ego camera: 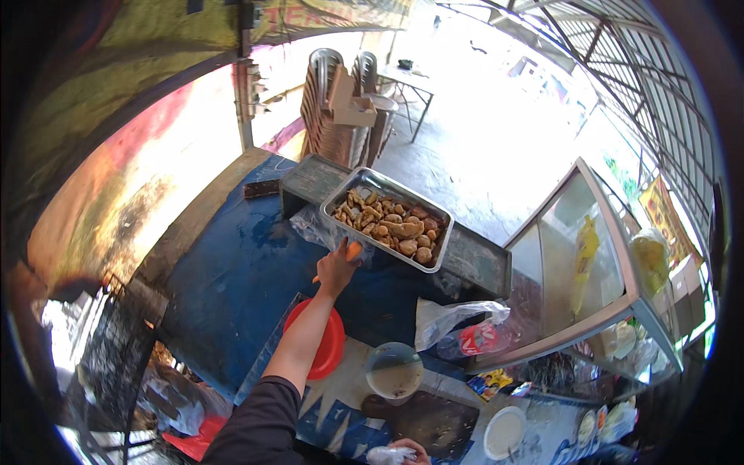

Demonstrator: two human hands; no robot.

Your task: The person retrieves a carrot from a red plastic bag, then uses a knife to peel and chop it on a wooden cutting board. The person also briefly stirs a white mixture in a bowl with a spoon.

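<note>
My left hand [337, 272] reaches out over the blue table, its fingers closed around an orange object [353, 251] that looks like a handle or a stick. Just beyond it, a steel tray [386, 254] holds browned pieces of food [401, 228], some round and some irregular. A crumpled clear plastic bag [317, 226] lies beside the tray's near left corner. At the bottom edge, my right hand [414, 449] is partly cut off and grips a whitish plastic bag [388, 455]; its contents are unclear. Under my left forearm sits a red plastic basin [328, 349].
A bowl of cloudy liquid [395, 372] stands by a dark wooden cutting board [436, 421]. To the right are a white plate [504, 433], a plastic bottle [474, 340] and a glass display case [581, 267]. Stacked chairs [328, 128] rise behind the table.
</note>
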